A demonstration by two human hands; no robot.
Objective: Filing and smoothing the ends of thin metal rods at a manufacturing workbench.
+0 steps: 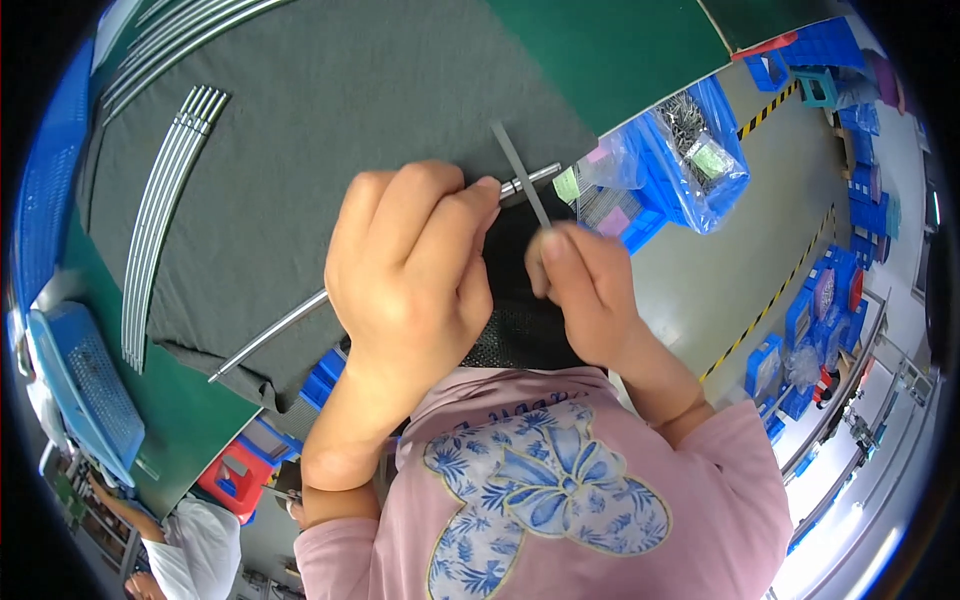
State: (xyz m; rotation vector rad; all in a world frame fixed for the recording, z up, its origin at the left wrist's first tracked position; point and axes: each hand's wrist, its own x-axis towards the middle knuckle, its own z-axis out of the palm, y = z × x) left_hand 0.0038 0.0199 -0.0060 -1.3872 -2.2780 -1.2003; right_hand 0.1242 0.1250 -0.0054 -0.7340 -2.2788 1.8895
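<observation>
While grey cloth (350, 80) spreads beyond the grip, a silver rod (270, 336) runs through the closed left hand (410, 265), poking out rightward; there the right hand (590, 290) tightly pinches a thin flat strip (515, 165) crossing that end. Steady, light pressure seems best.

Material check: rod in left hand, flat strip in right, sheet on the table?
Rod: likely metal, polished or plated; bright highlights run along it.
Strip: probably metal, matte grey; thin and straight, little shine, so not certain.
Sheet: looks like fabric, dull dark grey; soft creases and rumpled corner.
</observation>
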